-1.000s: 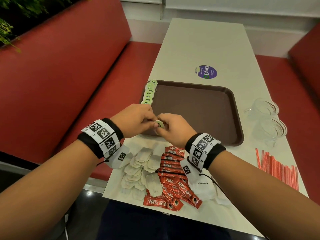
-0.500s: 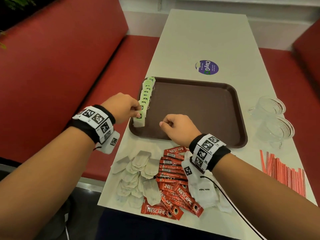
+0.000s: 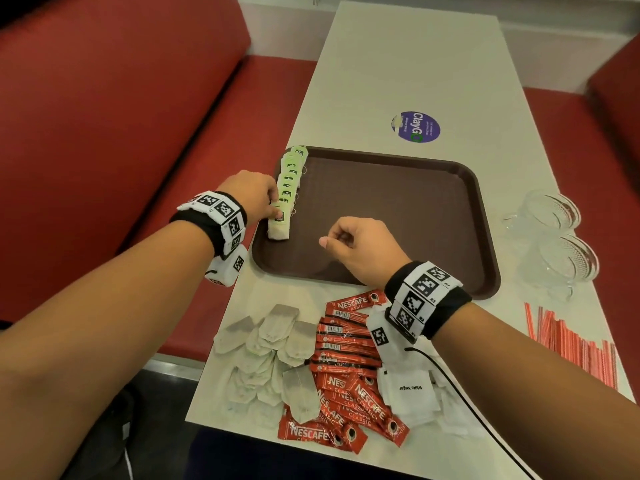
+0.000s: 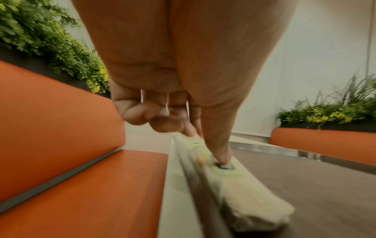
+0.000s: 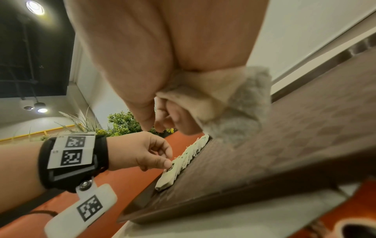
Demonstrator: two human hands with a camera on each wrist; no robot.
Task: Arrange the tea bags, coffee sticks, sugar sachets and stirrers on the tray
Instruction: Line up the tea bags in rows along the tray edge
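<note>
A brown tray (image 3: 398,209) lies on the white table. Along its left rim runs a row of tea bags (image 3: 291,174) with green tags. My left hand (image 3: 273,211) is at the row's near end and pinches the green tag of the nearest tea bag (image 3: 278,230); in the left wrist view that tea bag (image 4: 254,201) lies flat on the tray. My right hand (image 3: 332,239) hovers over the tray's near part with fingers curled; the right wrist view shows more tea bags (image 5: 230,96) bunched in its palm.
On the table in front of the tray lie loose tea bags (image 3: 273,341), red coffee sticks (image 3: 346,358) and white sugar sachets (image 3: 412,393). Red stirrers (image 3: 571,337) lie at the right edge, near two glass cups (image 3: 554,244). Red benches flank the table.
The hands were together at the tray's near edge; the left carried one tea bag to the row's near end and laid it down. The right stayed over the tray.
</note>
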